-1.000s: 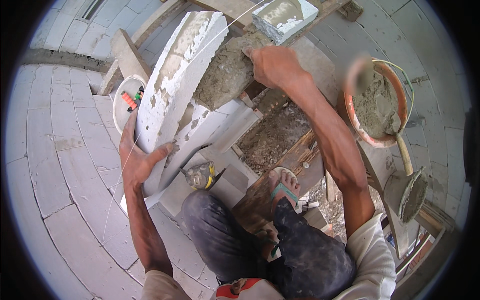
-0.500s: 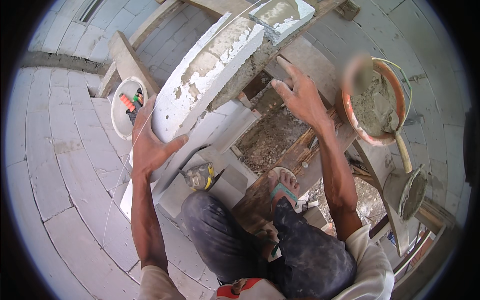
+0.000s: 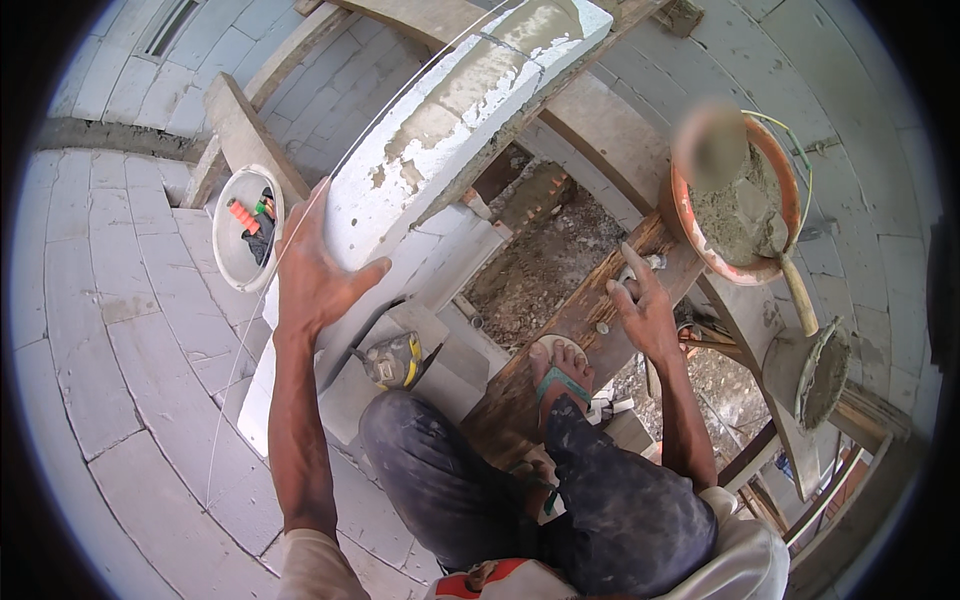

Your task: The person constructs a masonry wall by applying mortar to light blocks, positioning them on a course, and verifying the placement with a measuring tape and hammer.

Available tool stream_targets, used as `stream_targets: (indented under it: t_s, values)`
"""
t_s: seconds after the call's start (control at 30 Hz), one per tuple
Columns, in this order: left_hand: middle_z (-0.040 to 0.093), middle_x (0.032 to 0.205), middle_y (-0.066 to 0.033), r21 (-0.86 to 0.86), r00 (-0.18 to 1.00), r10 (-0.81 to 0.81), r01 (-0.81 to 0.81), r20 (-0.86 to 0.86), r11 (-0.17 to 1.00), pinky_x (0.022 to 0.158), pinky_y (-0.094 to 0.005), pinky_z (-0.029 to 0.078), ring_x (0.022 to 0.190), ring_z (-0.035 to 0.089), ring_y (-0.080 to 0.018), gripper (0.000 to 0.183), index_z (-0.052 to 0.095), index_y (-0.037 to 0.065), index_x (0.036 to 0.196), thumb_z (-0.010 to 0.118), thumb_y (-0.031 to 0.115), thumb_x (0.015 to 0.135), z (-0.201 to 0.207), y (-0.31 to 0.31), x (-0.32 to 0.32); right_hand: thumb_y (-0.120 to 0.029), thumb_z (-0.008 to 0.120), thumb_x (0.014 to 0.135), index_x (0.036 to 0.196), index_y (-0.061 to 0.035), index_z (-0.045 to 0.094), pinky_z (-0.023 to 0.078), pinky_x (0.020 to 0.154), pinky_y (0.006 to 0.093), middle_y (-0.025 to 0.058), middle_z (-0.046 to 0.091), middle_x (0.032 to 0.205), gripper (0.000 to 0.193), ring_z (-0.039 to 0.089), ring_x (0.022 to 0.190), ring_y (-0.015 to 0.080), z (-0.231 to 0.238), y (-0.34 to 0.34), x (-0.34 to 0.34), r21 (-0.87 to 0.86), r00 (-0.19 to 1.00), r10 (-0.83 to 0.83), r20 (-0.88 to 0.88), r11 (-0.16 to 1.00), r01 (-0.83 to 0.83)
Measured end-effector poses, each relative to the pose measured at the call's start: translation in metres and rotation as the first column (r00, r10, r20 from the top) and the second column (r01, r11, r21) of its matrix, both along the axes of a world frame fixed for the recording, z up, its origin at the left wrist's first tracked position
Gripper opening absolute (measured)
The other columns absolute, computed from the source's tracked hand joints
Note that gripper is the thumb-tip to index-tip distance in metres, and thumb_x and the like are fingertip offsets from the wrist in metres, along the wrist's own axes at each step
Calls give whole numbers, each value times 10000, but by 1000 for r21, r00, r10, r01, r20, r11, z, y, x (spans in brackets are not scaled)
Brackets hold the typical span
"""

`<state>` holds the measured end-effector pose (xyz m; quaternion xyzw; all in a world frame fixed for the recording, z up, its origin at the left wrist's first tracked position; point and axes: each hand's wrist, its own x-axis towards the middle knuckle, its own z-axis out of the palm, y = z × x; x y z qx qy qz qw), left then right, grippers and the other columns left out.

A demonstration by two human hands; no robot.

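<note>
My left hand (image 3: 325, 275) lies against the near end of a row of white lightweight blocks (image 3: 450, 150), fingers stretched along the left side and thumb spread. Grey mortar is smeared over the row's top, and a string line (image 3: 375, 120) runs along its left edge. At the far end another block (image 3: 560, 35) sits against the row with a thin crooked joint between them. My right hand (image 3: 645, 315) hovers over the wooden plank (image 3: 560, 350), index finger extended and the others loosely bent, with nothing visible in it.
An orange bucket (image 3: 683, 225) of mortar stands at the right, a wooden-handled tool (image 3: 799, 295) leaning in it. Below it is a mortar-caked round container (image 3: 825, 375). A pale tub (image 3: 225, 245) holds tools at the left. A yellow-and-black tool (image 3: 400, 360) lies near my knee.
My right hand has drawn back from beside the blocks, down toward the plank. The far block, earlier offset from the row, now lines up with it. My left hand stays at the near end.
</note>
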<state>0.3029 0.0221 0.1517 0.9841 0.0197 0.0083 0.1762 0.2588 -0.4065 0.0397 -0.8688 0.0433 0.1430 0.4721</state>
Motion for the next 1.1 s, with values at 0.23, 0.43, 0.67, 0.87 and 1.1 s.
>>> stream_targets:
  t_s: [0.23, 0.43, 0.67, 0.87, 1.1]
  values:
    - [583, 1449, -254, 14, 999, -31, 30, 39, 999, 1193, -496, 394, 1381, 531, -412, 1143, 422, -12, 1584, 922, 350, 623, -5, -2, 5, -216, 694, 1009, 1576, -21, 448, 558, 983, 509, 341, 617, 1415, 648, 707, 1185, 432, -24, -22, -37, -162, 999, 6, -42, 987, -12]
    - [571, 1456, -240, -21, 999, -32, 33, 38, 999, 1193, -495, 402, 1376, 533, -407, 1148, 395, 18, 1611, 919, 345, 644, -5, -6, 3, -265, 729, 978, 1572, -21, 432, 497, 1048, 570, 378, 621, 1356, 708, 619, 1231, 544, -59, -56, -78, -497, 988, 117, 102, 866, -51]
    - [588, 1397, -235, 17, 999, -22, 21, 42, 1000, 1161, -486, 429, 1316, 562, -398, 1159, 386, 12, 1613, 922, 353, 643, -8, -2, 2, -209, 800, 889, 1554, -14, 441, 419, 1091, 537, 297, 547, 1300, 781, 536, 1213, 475, -67, -57, -89, -553, 961, 193, 197, 831, -54]
    - [587, 1382, -213, -2, 1000, -1, 1, -14, 1000, 1160, -516, 379, 1335, 534, -374, 1149, 373, -5, 1616, 889, 404, 675, -5, -1, 4, -257, 776, 926, 1505, 70, 468, 412, 1124, 561, 340, 532, 1383, 732, 507, 1284, 526, -108, -76, -99, -621, 989, 93, 114, 784, -2]
    - [359, 1628, -279, 75, 996, -36, 42, -78, 996, 1275, -530, 232, 1537, 318, -435, 1242, 210, 91, 1706, 888, 395, 710, -1, 36, -42, -332, 687, 1008, 1448, 145, 486, 425, 1138, 549, 396, 572, 1370, 679, 543, 1293, 549, -137, -100, -104, -704, 988, 111, 103, 710, -6]
